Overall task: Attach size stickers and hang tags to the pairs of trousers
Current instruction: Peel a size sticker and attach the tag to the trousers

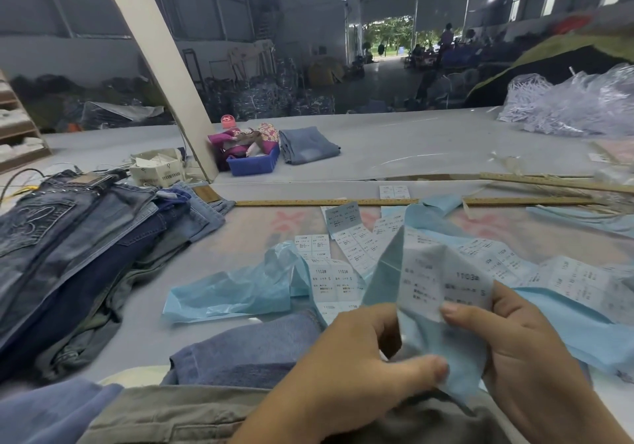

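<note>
Both hands pinch a crinkled, glossy blue-backed sticker sheet.

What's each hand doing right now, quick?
Left hand: fingers pinching the lower part of the blue-backed sticker sheet.
Right hand: fingers pinching the same sheet higher up, thumb on its front.

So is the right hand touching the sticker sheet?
Touching. The head view shows the right hand pinching the sticker sheet, its thumb pressed flat on the printed white face and the fingers curled round the sheet's edge.
</note>
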`<action>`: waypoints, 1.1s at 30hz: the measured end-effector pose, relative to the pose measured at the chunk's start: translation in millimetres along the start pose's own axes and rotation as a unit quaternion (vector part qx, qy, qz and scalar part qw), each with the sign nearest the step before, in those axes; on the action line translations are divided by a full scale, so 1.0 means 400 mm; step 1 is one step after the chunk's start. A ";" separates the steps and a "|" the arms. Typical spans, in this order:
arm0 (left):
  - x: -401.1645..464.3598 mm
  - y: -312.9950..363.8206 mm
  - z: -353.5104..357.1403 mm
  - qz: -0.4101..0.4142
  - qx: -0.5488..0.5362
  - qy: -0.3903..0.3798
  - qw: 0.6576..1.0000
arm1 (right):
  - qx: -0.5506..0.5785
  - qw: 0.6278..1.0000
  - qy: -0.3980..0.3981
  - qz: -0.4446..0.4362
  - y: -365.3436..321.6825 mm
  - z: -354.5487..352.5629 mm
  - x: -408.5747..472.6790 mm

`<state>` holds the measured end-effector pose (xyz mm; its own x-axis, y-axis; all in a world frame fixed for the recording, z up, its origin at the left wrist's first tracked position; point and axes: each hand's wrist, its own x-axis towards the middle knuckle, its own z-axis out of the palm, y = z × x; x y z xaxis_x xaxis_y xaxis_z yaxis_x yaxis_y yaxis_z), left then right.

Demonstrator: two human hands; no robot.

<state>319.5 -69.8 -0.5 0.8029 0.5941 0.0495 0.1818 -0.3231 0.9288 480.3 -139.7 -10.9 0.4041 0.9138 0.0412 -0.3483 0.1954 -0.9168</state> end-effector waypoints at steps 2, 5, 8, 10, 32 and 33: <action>-0.002 0.001 -0.002 0.009 0.074 -0.006 0.997 | 0.008 0.998 0.052 -0.019 0.001 -0.012 0.008; 0.002 0.000 -0.001 0.010 0.160 0.019 0.987 | 0.020 0.996 0.080 -0.028 -0.001 -0.016 0.013; 0.003 -0.002 0.002 -0.008 0.149 0.021 0.989 | 0.012 0.997 0.073 -0.019 0.006 -0.012 0.013; 0.003 -0.008 0.001 -0.015 0.148 0.033 0.988 | 0.019 0.997 0.066 -0.022 0.008 -0.013 0.015; 0.024 -0.264 -0.440 -0.296 0.323 0.545 0.715 | -0.420 0.883 -0.121 0.171 0.102 0.000 0.035; 0.035 -0.243 -0.416 -0.219 0.359 0.514 0.747 | -0.423 0.880 -0.126 0.176 0.103 0.001 0.037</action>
<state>218.6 92.5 -29.2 -0.2164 0.8915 0.3981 0.8542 -0.0246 0.5194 471.7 -118.0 -48.0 0.1601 0.9355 -0.3149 0.3834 -0.3529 -0.8535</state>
